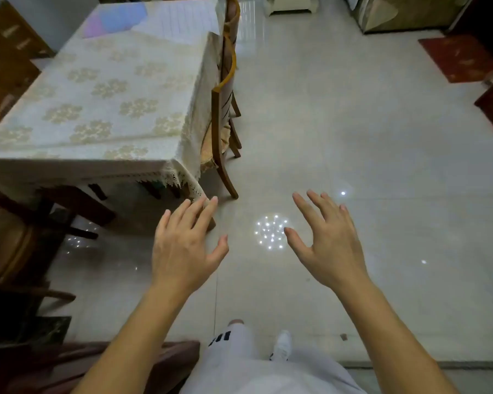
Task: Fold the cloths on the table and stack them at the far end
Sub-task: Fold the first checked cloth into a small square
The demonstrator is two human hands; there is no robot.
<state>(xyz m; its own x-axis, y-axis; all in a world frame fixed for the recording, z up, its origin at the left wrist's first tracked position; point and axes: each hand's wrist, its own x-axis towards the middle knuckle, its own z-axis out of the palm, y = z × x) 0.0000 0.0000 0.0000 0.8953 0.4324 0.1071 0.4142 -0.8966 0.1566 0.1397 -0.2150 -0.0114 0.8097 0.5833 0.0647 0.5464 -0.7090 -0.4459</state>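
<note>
Head view: the person stands on the glossy pale tiled floor (353, 123) just off the near right corner of the desk (77, 166), which is draped in a cream tablecloth with gold floral medallions and a lace hem (106, 98). Both bare hands are held out in front, palms down, over the floor rather than over the desk. The left hand (182, 251) has its fingers (195, 216) spread wide and holds nothing; its fingertips appear in line with the hanging lace corner, though contact cannot be told. The right hand (329, 248) is likewise empty with fingers (318, 203) splayed. At the far end of the desk lie flat pale cloths: a pastel pink-and-blue cloth (114, 19) by the far left corner and a white faintly lined cloth (188, 19) beside it at the far right corner, slightly overlapping. That placement fits the stacking spot named in the task, so the folding looks largely done. A wooden chair with a curved back (221, 118) is tucked along the desk's right edge.
</note>
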